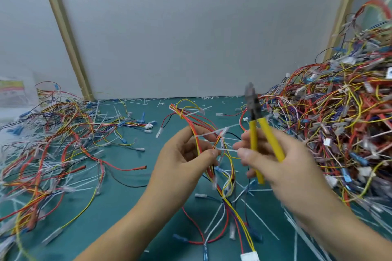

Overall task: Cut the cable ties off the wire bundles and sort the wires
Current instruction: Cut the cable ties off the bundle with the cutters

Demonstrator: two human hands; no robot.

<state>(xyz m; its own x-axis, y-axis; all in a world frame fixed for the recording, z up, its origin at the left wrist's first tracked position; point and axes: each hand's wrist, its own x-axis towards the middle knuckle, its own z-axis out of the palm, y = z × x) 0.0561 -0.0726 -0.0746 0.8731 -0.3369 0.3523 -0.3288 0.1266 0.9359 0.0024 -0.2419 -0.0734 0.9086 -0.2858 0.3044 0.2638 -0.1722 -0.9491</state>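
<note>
My left hand point(182, 157) pinches a bundle of red, yellow and orange wires point(212, 131) above the green mat, at a spot where white cable ties point(214, 132) wrap it. The bundle loops up behind my fingers and hangs down to a white connector point(250, 257) at the bottom edge. My right hand point(282, 161) grips yellow-handled cutters point(261, 133), jaws pointing up and away from the bundle. Its thumb and fingertip also pinch the tail of a white cable tie point(228, 150) that runs across to my left thumb. The right hand is blurred.
A tall heap of tied wire bundles point(339, 123) fills the right side. Loose sorted wires point(53, 144) spread over the left. Cut white tie scraps point(261, 220) litter the green mat point(131, 178). A grey partition wall point(191, 38) stands behind.
</note>
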